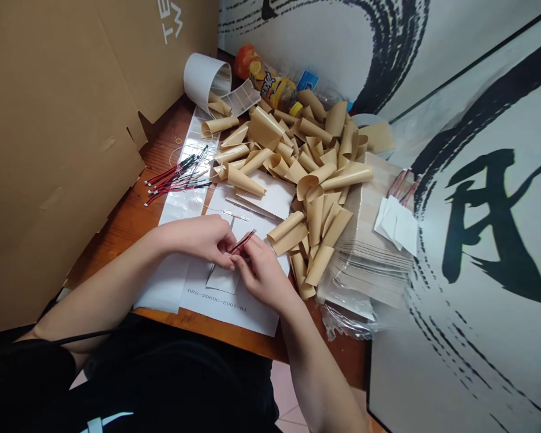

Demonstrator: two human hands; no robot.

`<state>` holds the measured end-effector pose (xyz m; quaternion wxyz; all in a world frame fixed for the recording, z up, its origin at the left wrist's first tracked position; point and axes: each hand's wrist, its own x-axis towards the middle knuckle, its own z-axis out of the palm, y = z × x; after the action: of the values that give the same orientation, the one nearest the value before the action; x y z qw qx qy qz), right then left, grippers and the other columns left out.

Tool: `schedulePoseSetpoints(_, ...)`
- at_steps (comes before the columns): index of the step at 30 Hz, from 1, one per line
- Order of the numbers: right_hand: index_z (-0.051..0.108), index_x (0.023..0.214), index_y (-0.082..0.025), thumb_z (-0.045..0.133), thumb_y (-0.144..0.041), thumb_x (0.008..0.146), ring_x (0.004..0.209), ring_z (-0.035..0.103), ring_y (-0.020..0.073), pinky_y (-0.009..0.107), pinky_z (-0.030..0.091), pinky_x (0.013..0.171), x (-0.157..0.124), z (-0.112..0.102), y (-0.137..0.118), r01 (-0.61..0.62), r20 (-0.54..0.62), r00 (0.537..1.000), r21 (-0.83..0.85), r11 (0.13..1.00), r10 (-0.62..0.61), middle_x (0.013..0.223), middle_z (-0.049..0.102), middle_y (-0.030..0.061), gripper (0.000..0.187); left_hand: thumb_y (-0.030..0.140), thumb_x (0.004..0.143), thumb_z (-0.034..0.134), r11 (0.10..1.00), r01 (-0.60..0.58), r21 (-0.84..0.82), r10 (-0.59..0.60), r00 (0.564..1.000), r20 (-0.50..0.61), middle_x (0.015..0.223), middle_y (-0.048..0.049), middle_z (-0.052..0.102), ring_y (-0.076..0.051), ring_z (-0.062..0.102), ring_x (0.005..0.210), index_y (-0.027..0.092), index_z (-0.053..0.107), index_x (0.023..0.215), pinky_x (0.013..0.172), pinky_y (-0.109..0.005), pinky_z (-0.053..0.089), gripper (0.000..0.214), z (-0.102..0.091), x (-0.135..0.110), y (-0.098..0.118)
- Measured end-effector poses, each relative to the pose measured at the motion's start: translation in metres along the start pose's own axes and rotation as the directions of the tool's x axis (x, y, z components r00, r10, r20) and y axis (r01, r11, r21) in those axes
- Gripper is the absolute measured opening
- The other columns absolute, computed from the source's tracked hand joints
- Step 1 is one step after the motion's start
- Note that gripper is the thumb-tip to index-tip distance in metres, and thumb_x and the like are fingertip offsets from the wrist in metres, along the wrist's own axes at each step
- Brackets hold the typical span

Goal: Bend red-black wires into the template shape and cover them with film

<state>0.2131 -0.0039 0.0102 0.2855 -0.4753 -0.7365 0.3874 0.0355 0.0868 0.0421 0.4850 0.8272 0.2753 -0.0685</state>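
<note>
Between my two hands is a small bundle of red and black wires (242, 242), with a connector at its upper end. My left hand (214, 237) pinches the lower part of the bundle from the left. The fingers of my right hand (259, 264) close on it from the right. Below them lies a white printed sheet (229, 310) lettered DRS-206DC-E001-01, with a small white piece (224, 279) on it under my hands. More red and black wires with white connectors (175, 180) rest to the left, partly on a clear plastic strip.
Curled brown paper pieces (315, 174) are heaped beyond my hands. A label roll (207, 81) and an orange drink bottle (270, 84) lie at the back. On the right is a plastic-wrapped stack of flat sheets (374, 252). A tall cardboard box (58, 132) borders the left side.
</note>
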Motion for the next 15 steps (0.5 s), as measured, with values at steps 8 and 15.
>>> schedulePoseSetpoints(8,0.055,0.089,-0.022,0.048,-0.017,0.096,0.085,0.053,0.0202,0.035,0.046,0.077,-0.002,-0.01,-0.001,0.028,0.022,0.999,0.121,0.992,-0.03,0.091,0.056,0.005,0.011,0.033,0.073,0.066,0.986,-0.018,-0.164,0.018,1.0,-0.001,0.049,0.0053,0.047,-0.007,0.037,0.049,0.015,0.058,0.057,0.047,-0.022,0.025,0.026,0.004,0.004,-0.003)
schedulePoseSetpoints(15,0.052,0.088,-0.022,0.048,-0.022,0.098,0.085,0.052,0.0189,0.034,0.044,0.077,-0.004,-0.016,-0.001,-0.014,0.057,0.998,0.169,0.985,0.004,0.09,0.054,0.0036,0.011,0.029,0.071,0.068,0.965,0.008,-0.261,-0.005,1.0,0.014,0.046,0.0048,0.05,-0.007,0.039,0.046,0.016,0.054,0.054,0.044,-0.02,0.027,0.025,0.008,0.005,-0.002)
